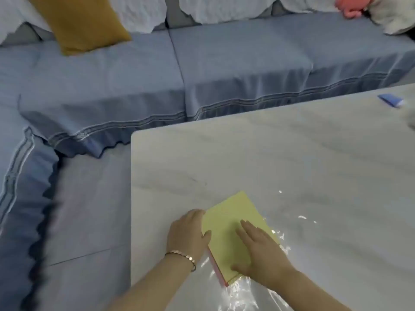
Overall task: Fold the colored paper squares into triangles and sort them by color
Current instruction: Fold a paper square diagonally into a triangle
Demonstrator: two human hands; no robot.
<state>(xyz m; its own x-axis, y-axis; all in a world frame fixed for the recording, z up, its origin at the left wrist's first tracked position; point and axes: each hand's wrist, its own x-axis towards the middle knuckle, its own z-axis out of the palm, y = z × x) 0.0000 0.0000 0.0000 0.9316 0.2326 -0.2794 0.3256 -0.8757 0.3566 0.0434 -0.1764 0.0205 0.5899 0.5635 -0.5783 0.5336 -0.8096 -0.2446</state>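
Sofa (134, 75) in a blue cover fills the far left and the back, with a mustard cushion (78, 23) leaning on its backrest. The pale marbled table (269, 153) starts near the middle, and you are working at its near left corner.

Your left hand (187, 232), a bracelet (182, 257) on its wrist, sits at the left edge of the paper stack (226, 218). Its thumb lies on the top sheet and its fingers curl down over the edge, so it seems to pinch that edge, though blur hides the fingertips.

The stack lies flat on the table, turned at an angle, with a yellow square on top. A red edge (216, 269) of lower sheets shows along its near left side. No sheet in it is folded.

Your right hand (262, 250) presses flat on the yellow sheet, fingers straight and pointing away from you, covering the stack's near right part. The two hands are a little apart, with bare yellow paper between them.

Clear plastic wrapper (242, 292) lies crumpled under and beside the stack, spreading toward you and to the right.

Far to the right, well apart from the stack, a small blue object (390, 100) rests near the table's back edge. A pink soft item (350, 7) lies on the sofa behind it.
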